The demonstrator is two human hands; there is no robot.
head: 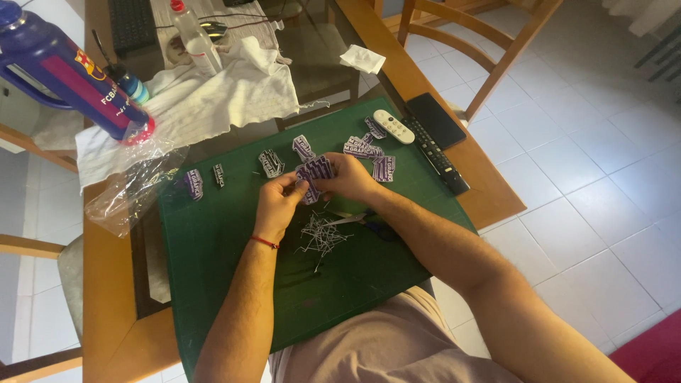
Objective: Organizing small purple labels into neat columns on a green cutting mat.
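Holding a small purple-and-white sticker cutout (314,174) between both hands, I have it just above the middle of the green cutting mat (213,241); my left hand (279,202) pinches its lower left edge with thumb and forefinger closed on it, the other fingers curled, and my right hand (349,177) grips it from three o'clock, fingers folded over the top edge. I judge the piece as very light and thin, flexible enough to crease if squeezed flat, probably slick on its printed face, so the edges and corners are the places to hold, with fingertip pressure only. More cutouts (358,147) of the same kind lie on the mat toward one o'clock of my hands, others (194,183) toward nine o'clock. A heap of thin white paper trimmings (320,236) sits at six o'clock, just below my wrists. A white remote (393,126) lies at two o'clock, near the mat's far corner.
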